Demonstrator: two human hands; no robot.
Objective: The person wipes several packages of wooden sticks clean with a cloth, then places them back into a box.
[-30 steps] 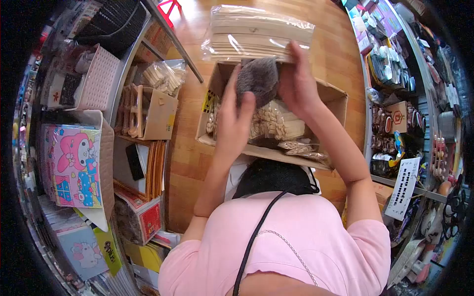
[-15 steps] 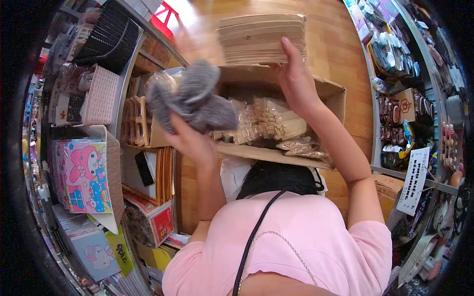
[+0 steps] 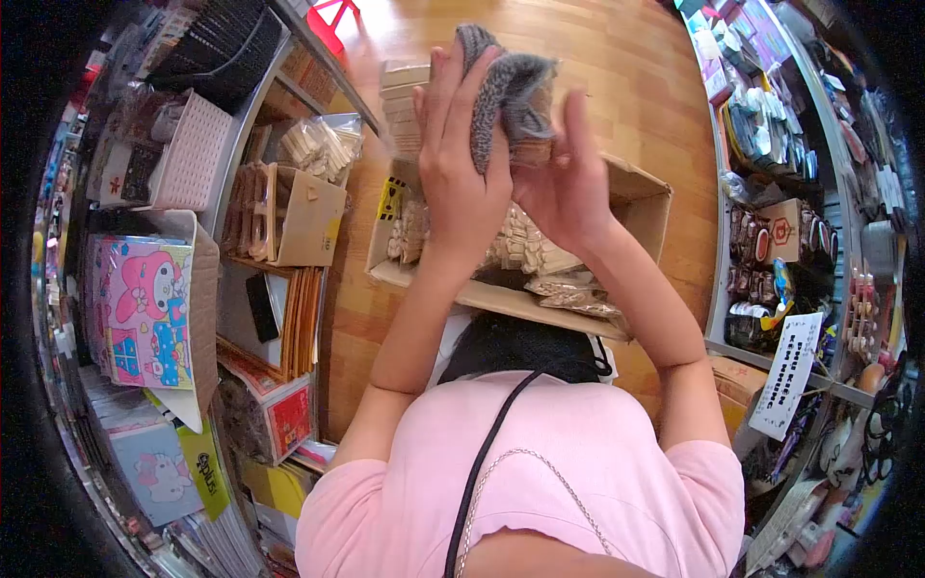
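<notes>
My left hand [image 3: 462,169] presses a crumpled grey cloth [image 3: 493,101] against a clear-wrapped pack of flat wooden sticks [image 3: 403,101], its fingers stretched along the cloth. On the pack's near right side is my right hand [image 3: 570,193], thumb raised, supporting it; its fingers are partly hidden. Both hands are above an open cardboard box [image 3: 644,197]. Inside the box lie several clear bags of wooden pieces [image 3: 525,246], partly covered by my forearm and hands.
Left shelving holds a small carton [image 3: 313,217] of wooden items, a pink basket [image 3: 198,149] and a carton of cartoon-printed packs [image 3: 145,299]. Right shelving carries packaged goods and a hanging white label [image 3: 788,376]. A red object [image 3: 332,24] is on the floor ahead.
My left hand has moved right and up, bringing the grey cloth from beside the pack onto it. The pack has shifted left and down slightly, with my right hand lower.
</notes>
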